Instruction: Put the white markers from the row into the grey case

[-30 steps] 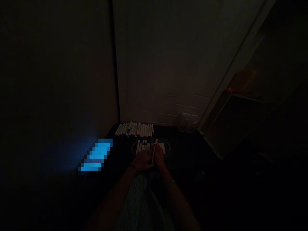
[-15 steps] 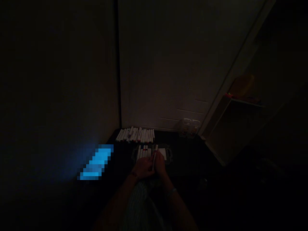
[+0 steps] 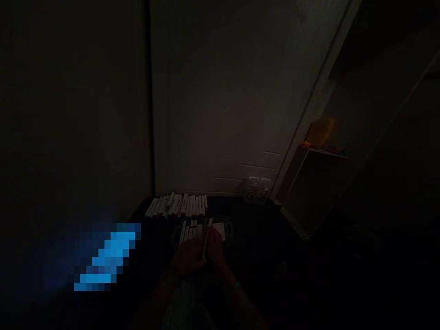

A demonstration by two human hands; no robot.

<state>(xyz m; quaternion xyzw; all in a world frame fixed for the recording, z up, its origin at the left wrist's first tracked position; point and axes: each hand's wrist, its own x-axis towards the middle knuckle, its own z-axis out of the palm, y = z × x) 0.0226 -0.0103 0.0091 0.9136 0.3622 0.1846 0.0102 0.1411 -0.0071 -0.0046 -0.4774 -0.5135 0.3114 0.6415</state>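
White marker (image 3: 205,250) seems mid-handling: I clasp it, left hand (image 3: 188,256) and right hand (image 3: 216,245), near the case (image 3: 231,229); moving it likely needs one loosened

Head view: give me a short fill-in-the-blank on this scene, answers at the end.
1. Counting the left hand and the right hand, ____ hands are at the slim white marker.
2. In the picture, the translucent plastic containers stand to the ____ of the row of white cylindrical markers.
3. The glowing pixelated patch at the picture's left is coloured ____.

Missing words: two; right; blue.
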